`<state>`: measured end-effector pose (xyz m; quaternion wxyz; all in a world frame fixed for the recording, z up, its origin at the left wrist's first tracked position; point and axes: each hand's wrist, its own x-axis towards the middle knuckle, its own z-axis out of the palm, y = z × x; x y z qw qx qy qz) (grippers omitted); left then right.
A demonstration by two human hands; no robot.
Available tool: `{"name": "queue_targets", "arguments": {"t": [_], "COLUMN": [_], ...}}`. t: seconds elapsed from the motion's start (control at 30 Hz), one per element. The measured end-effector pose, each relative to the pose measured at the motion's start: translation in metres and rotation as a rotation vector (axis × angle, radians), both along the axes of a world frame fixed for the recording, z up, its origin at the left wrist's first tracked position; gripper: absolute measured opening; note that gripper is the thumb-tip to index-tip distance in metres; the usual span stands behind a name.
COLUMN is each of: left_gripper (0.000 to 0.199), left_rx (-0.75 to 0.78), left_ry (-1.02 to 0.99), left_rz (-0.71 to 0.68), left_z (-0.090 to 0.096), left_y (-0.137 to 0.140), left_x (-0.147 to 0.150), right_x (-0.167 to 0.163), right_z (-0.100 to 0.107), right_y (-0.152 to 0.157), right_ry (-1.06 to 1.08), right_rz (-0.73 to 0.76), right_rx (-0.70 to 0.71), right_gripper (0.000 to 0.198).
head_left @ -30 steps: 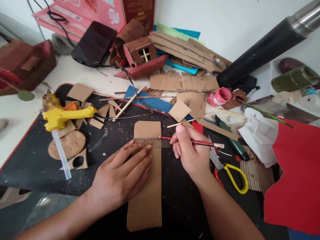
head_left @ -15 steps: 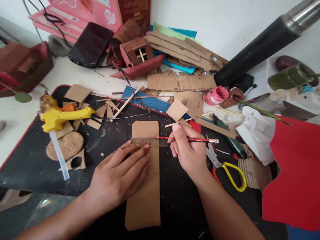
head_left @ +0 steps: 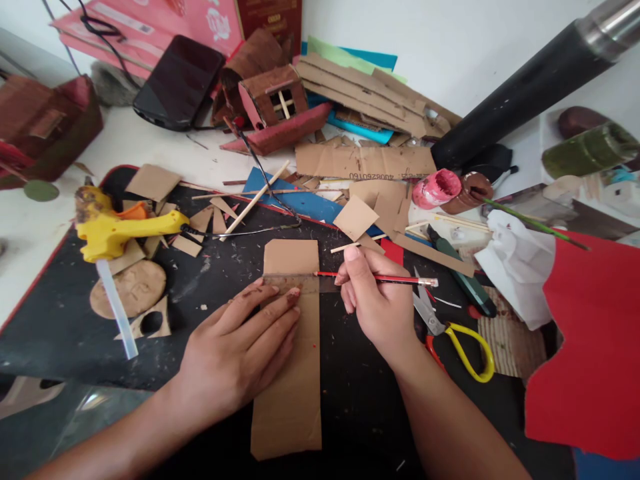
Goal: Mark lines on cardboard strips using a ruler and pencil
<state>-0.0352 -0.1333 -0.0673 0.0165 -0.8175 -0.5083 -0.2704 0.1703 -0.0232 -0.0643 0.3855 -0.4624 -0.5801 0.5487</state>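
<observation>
A long strip of brown cardboard [head_left: 290,413] lies upright in front of me on a black mat. Across its upper part rests a clear ruler [head_left: 309,283], its right end reaching past the strip's edge. My left hand [head_left: 235,347] lies flat with fingers stretched out, pressing on the ruler and the cardboard. In my right hand [head_left: 375,300] a red and black pencil [head_left: 395,279] is pinched, held nearly level. Its tip is at the strip's right edge, by the ruler's upper edge.
A yellow glue gun [head_left: 120,230] lies at the left near a round cardboard piece [head_left: 135,290]. Scissors [head_left: 467,353] and a green cutter [head_left: 457,273] are right of my right hand. Behind stand a cardboard boat [head_left: 280,130], a phone [head_left: 180,83] and paint pots [head_left: 437,189].
The view has shifted very slightly. Both hands, the pencil, ruler and cardboard keep their places relative to each other.
</observation>
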Motion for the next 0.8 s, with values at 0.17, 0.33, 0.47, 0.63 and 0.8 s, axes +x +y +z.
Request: {"name": "queue_targets", "arguments": {"t": [0.17, 0.33, 0.47, 0.63, 0.8], "left_gripper": [0.019, 0.020, 0.020, 0.020, 0.021], "left_rx": [0.001, 0.004, -0.001, 0.002, 0.000], "left_ry": [-0.001, -0.001, 0.000, 0.007, 0.003], "left_rz": [0.004, 0.002, -0.007, 0.001, 0.005], "left_z": [-0.0001, -0.0003, 0.0004, -0.0005, -0.0016], "left_y": [0.0001, 0.0006, 0.0010, 0.0003, -0.0005], "left_x": [0.0005, 0.0005, -0.0004, -0.0003, 0.0003], "right_x": [0.0002, -0.0001, -0.0005, -0.0003, 0.0003], "right_z": [0.0015, 0.0044, 0.0071, 0.0075, 0.0045], "right_y": [-0.0006, -0.0015, -0.0008, -0.0001, -0.0008], "right_ry": [-0.006, 0.013, -0.009, -0.049, -0.033], "right_rz": [0.003, 0.045, 0.102, 0.097, 0.057], "right_rx": [0.006, 0.008, 0.035, 0.040, 0.010], "right_gripper": [0.050, 0.048, 0.047, 0.050, 0.049]}}
